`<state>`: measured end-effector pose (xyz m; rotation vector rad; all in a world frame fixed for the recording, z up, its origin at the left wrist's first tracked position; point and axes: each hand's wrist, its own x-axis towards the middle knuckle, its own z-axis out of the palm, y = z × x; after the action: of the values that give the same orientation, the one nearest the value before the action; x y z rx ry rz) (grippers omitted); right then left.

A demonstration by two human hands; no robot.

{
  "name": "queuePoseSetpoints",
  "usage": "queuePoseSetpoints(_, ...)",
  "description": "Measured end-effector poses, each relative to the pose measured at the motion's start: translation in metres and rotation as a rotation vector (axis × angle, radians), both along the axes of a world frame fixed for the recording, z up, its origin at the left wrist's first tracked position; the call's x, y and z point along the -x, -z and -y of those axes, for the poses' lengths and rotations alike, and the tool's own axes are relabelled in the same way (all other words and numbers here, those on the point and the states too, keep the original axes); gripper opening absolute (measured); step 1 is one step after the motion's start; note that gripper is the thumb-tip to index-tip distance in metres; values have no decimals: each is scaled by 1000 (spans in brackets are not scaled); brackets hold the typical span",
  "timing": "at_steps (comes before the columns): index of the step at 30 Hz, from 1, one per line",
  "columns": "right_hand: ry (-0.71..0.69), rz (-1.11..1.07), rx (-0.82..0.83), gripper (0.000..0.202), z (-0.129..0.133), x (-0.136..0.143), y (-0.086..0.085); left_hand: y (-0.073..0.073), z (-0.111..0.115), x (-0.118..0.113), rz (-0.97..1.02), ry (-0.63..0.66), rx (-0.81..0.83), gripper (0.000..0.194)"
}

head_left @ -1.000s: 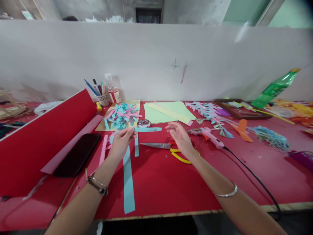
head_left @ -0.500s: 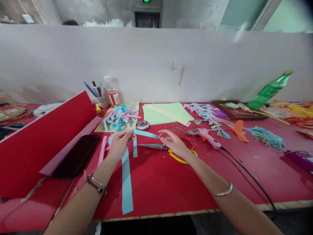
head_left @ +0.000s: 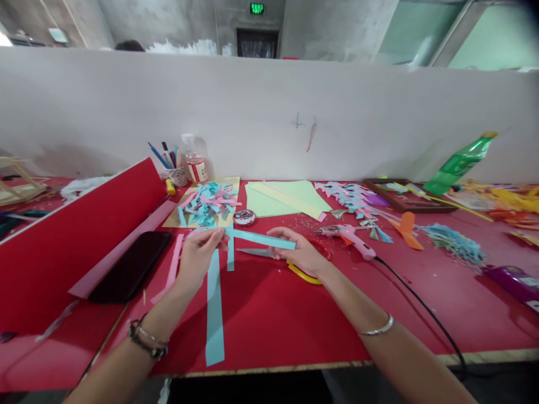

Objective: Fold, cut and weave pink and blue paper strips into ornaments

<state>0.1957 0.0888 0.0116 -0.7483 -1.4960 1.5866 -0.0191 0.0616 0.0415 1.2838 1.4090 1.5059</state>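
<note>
My left hand (head_left: 204, 247) pinches one end of a narrow blue paper strip (head_left: 256, 238), which stretches to the right above the red table. The strip's free end lies across the fingers of my right hand (head_left: 292, 247), whose fingers are apart and bent behind it. Scissors with red and yellow handles (head_left: 304, 274) lie under my right hand, blades pointing left. A short blue strip (head_left: 231, 255) and a long blue strip (head_left: 215, 314) lie below my left hand. Beyond it is a pile of blue and pink paper pieces (head_left: 210, 202).
A pink glue gun (head_left: 351, 238) with a black cord lies at right, near a paper garland (head_left: 347, 196). Pale green sheets (head_left: 278, 196) and a round tin (head_left: 244, 217) lie behind my hands. At left are a black phone (head_left: 130, 266) and a slanted red board (head_left: 84, 241).
The strip's right end now shows in front of my right fingers, pointing further right. My left hand has moved slightly left and down. The view has tilted up a little.
</note>
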Motion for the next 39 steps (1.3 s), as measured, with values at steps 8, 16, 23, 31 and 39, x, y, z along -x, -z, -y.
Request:
queuePoseSetpoints(8, -55, -153, 130, 32, 12, 18, 0, 1, 27, -4, -127, -7, 8, 22)
queuePoseSetpoints(16, -279, -144, 57, 55, 16, 22, -10, 12, 42, 2, -107, -84, -7, 23)
queuePoseSetpoints(23, -251, 162, -41, 46, 30, 25, -26, 14, 44, 14, -72, -121, 5, 23)
queuePoseSetpoints(31, 134, 447, -334, 13, 29, 25, -38, 11, 46, 21, -179, -76, 16, 27)
queuePoseSetpoints(39, 174, 879, -668, 19, -3, 26, -43, 31, 98, 27, -1065, 291, -4, 55)
